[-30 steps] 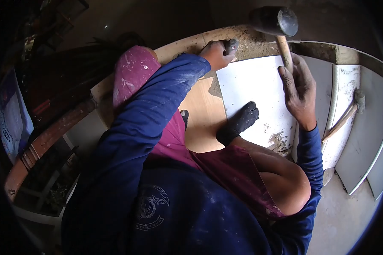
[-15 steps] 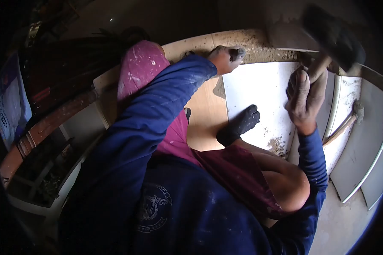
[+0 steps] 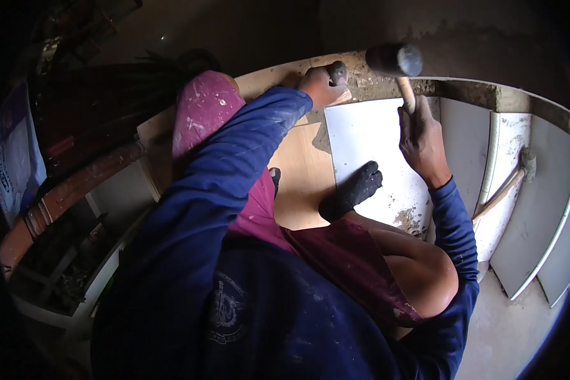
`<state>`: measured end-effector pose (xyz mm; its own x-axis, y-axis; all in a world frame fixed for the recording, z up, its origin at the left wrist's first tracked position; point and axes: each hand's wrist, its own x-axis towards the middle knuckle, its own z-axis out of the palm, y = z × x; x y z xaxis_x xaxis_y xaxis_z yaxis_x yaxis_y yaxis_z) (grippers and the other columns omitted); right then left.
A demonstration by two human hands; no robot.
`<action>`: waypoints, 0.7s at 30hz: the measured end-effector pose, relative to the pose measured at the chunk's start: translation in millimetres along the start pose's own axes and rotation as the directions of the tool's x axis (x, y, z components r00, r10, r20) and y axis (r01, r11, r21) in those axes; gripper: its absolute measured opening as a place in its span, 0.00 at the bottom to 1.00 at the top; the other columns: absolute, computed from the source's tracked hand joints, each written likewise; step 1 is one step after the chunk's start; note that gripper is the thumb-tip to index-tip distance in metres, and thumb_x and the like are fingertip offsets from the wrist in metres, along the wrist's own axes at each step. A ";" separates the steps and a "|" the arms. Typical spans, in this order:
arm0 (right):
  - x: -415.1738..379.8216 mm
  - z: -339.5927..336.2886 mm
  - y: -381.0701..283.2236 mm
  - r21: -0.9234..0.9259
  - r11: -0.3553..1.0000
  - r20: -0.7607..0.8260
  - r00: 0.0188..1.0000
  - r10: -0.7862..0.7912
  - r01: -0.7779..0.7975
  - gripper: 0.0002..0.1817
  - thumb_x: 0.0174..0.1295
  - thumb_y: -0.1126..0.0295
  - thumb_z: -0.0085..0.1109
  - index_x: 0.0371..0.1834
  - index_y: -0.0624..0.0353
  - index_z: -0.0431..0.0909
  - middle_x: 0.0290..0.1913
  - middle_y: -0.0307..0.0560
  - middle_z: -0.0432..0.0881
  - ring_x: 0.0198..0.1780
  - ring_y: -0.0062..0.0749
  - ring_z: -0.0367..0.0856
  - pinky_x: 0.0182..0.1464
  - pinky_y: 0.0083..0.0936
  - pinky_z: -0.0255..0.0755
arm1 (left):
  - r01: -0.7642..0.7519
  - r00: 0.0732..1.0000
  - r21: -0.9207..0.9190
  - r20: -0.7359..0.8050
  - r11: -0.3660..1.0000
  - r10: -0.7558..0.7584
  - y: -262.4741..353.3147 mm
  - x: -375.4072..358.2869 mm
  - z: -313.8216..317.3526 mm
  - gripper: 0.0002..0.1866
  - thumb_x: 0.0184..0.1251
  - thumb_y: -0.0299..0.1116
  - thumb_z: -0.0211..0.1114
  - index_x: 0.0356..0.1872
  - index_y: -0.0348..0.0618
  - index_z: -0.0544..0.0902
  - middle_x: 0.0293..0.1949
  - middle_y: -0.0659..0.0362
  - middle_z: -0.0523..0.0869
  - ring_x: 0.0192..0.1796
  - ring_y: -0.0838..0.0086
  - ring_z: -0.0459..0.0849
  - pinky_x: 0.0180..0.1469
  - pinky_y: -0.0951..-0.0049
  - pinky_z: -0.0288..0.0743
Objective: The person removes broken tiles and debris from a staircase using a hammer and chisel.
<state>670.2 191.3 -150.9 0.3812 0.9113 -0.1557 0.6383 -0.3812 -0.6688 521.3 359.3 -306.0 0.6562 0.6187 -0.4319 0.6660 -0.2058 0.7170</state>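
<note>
Cloth [image 3: 202, 111], maroon and flecked with white, is covering the bent left knee beside the left forearm. The left hand [image 3: 321, 87] is closing around a dark, round-ended tool [image 3: 338, 71]; only its end is showing, so its full shape cannot be told. Nearer the body, a pale wood-patterned tile [image 3: 297, 171] is lying beside a glossy white panel [image 3: 361, 136], where a black-covered foot [image 3: 356, 190] is resting. Past the panel, a rough brown mortar strip [image 3: 364, 90] is running rightward from the left hand. The mallet with a black cylindrical head [image 3: 394, 60] and pale wooden handle is hanging raised right of the dark tool, its handle slanting leftward and away from the right hand [image 3: 421, 142], which is gripping the lower end. Farther right, a grey-headed hammer [image 3: 529, 163] is lying well apart from both hands.
</note>
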 end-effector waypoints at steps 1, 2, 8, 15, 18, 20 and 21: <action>0.2 -1.6 -4.3 0.007 1.000 -0.041 0.999 -0.027 0.027 0.09 0.68 0.72 0.54 0.42 0.63 0.65 0.26 0.68 0.73 0.28 0.66 0.69 0.27 0.43 0.65 | 0.002 1.000 0.042 -0.004 0.999 -0.002 5.2 -6.8 1.3 0.23 0.55 0.50 0.68 0.37 0.37 0.84 0.38 0.44 0.86 0.46 0.56 0.85 0.50 0.63 0.77; 0.0 -3.4 -8.1 0.013 0.998 -0.086 0.995 -0.053 0.054 0.09 0.67 0.71 0.54 0.41 0.62 0.64 0.25 0.69 0.73 0.29 0.69 0.72 0.28 0.48 0.64 | -0.017 1.000 0.026 -0.007 1.000 0.017 7.2 -9.5 1.5 0.23 0.54 0.49 0.68 0.37 0.37 0.84 0.39 0.44 0.86 0.46 0.55 0.85 0.50 0.63 0.77; -7.3 -2.9 -2.5 0.078 0.997 -0.060 0.998 -0.018 0.023 0.10 0.67 0.70 0.56 0.38 0.62 0.66 0.23 0.66 0.72 0.25 0.65 0.71 0.25 0.44 0.63 | -0.023 1.000 -0.143 -0.017 0.990 0.020 8.7 -14.8 4.4 0.19 0.55 0.44 0.68 0.37 0.36 0.84 0.37 0.46 0.86 0.43 0.56 0.85 0.49 0.65 0.77; -5.0 -5.7 2.3 0.081 0.995 -0.130 0.990 -0.054 0.065 0.10 0.67 0.69 0.57 0.38 0.64 0.68 0.20 0.60 0.70 0.18 0.44 0.63 0.23 0.36 0.60 | -0.157 0.986 -0.129 -0.074 0.979 0.148 13.8 -17.9 0.4 0.10 0.56 0.38 0.65 0.35 0.45 0.84 0.32 0.55 0.86 0.37 0.67 0.85 0.46 0.69 0.77; -3.5 -6.4 -2.4 0.142 0.989 -0.125 0.992 -0.031 0.049 0.11 0.67 0.69 0.58 0.39 0.64 0.68 0.19 0.59 0.69 0.18 0.41 0.62 0.22 0.36 0.59 | -0.101 0.995 -0.105 -0.036 0.989 0.098 1.9 -15.7 -11.1 0.13 0.55 0.41 0.67 0.36 0.44 0.84 0.34 0.54 0.87 0.39 0.63 0.85 0.47 0.68 0.77; -2.1 -7.2 -4.4 0.126 0.991 -0.131 0.991 -0.030 0.046 0.10 0.67 0.69 0.58 0.38 0.64 0.69 0.19 0.57 0.69 0.18 0.37 0.62 0.23 0.34 0.60 | -0.050 0.997 0.009 -0.051 0.999 0.050 -1.1 -21.8 -10.2 0.20 0.55 0.45 0.69 0.40 0.39 0.83 0.39 0.48 0.86 0.45 0.57 0.85 0.50 0.64 0.77; -0.7 -6.6 -3.0 0.121 0.991 -0.145 0.988 -0.046 0.064 0.10 0.67 0.69 0.58 0.38 0.64 0.69 0.19 0.57 0.69 0.19 0.37 0.62 0.23 0.34 0.60 | -0.030 0.998 0.018 -0.046 0.999 0.031 -1.0 -22.3 -10.6 0.24 0.54 0.47 0.69 0.43 0.35 0.81 0.41 0.44 0.85 0.47 0.54 0.84 0.52 0.62 0.76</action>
<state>672.4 190.8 -143.9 0.4442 0.8958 -0.0175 0.5758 -0.3004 -0.7604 502.1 353.8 -291.3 0.6593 0.6466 -0.3836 0.6523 -0.2383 0.7195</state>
